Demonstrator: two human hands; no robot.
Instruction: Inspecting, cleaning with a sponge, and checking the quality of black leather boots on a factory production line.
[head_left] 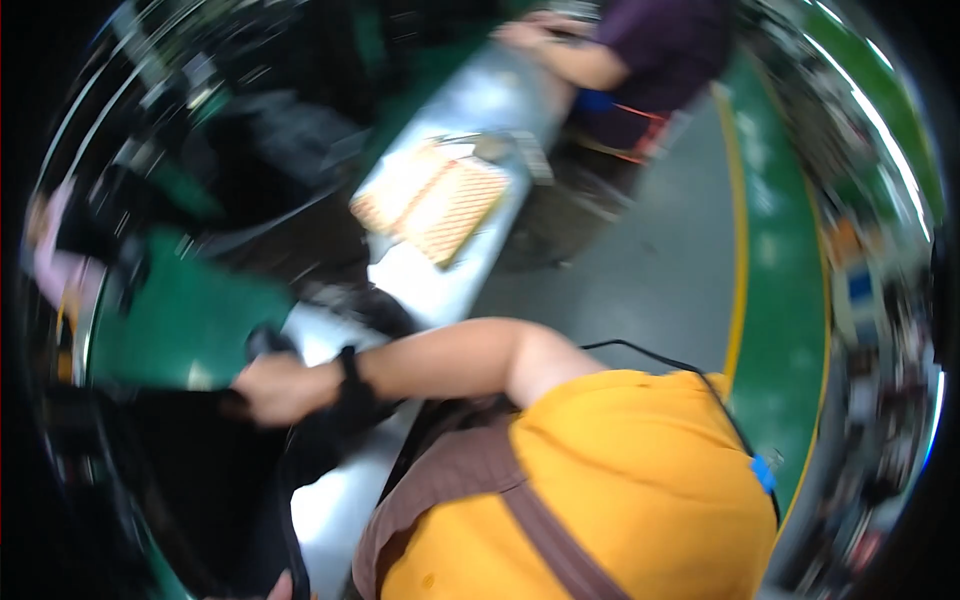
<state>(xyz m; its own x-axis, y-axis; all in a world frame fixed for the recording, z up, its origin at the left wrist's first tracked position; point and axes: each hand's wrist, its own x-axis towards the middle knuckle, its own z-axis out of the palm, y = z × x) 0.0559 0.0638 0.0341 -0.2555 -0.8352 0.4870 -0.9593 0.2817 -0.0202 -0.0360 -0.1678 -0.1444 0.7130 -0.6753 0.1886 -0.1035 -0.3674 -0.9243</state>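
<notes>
Right hand [280,390]: gripping the black piece [205,480] by its corner.
Left hand [283,588]: cut off; I can't tell.
Direction: side runs between my hands; long axis unclear.

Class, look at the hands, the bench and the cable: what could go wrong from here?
1. The black item extends past the bench over the green floor, so it might drop if support slips. The right hand is at its upper edge; blur hides how firm the grip is.
2. The left hand barely shows at the lower edge; if its hold is poor, the item could tilt.
3. The black cable beside the orange shirt could snag.
</notes>
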